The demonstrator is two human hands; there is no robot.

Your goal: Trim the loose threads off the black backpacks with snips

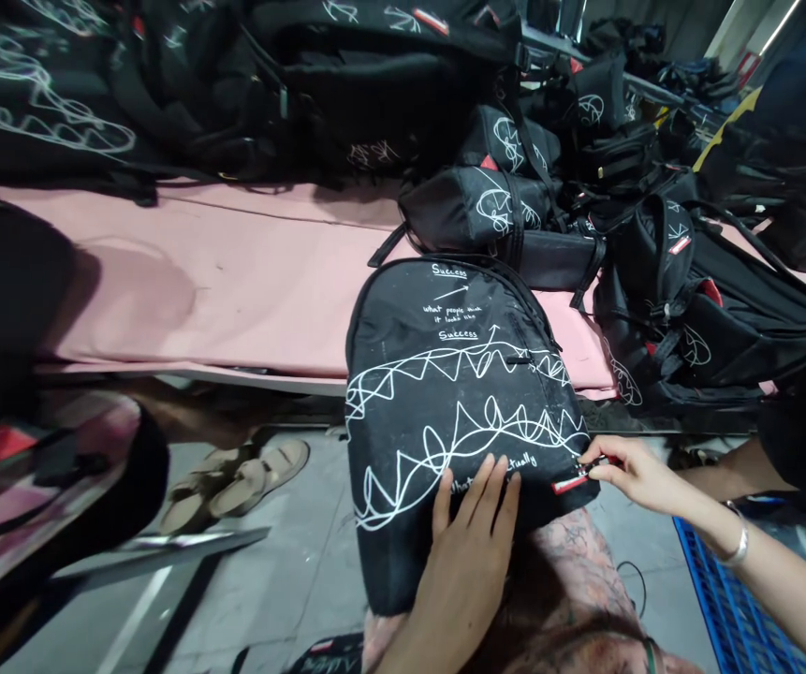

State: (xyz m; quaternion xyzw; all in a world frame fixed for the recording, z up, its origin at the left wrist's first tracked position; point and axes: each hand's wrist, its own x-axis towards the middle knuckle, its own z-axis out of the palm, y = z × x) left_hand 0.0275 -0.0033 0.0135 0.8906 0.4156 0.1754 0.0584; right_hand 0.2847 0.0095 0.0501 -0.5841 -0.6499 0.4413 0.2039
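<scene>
A black backpack [403, 449] with white scribbled lines and lettering lies tilted across my lap, its top resting against the edge of the pink-covered table. My left hand [473, 552] lies flat on the lower front panel with its fingers stretched out, covering part of the lettering. At the lower right corner, my right hand [631, 473] pinches a small dark metal tool [591, 464] just above the red-and-white label [569, 486]. The tool's exact kind is too small to make out.
The pink table [255, 290] runs across in front, with more black bags [507, 201] stacked along its back and right. A blue plastic crate [732, 608] stands at lower right. Beige sandals [255, 482] are on the floor at left. Another person's arm [715, 468] shows at right.
</scene>
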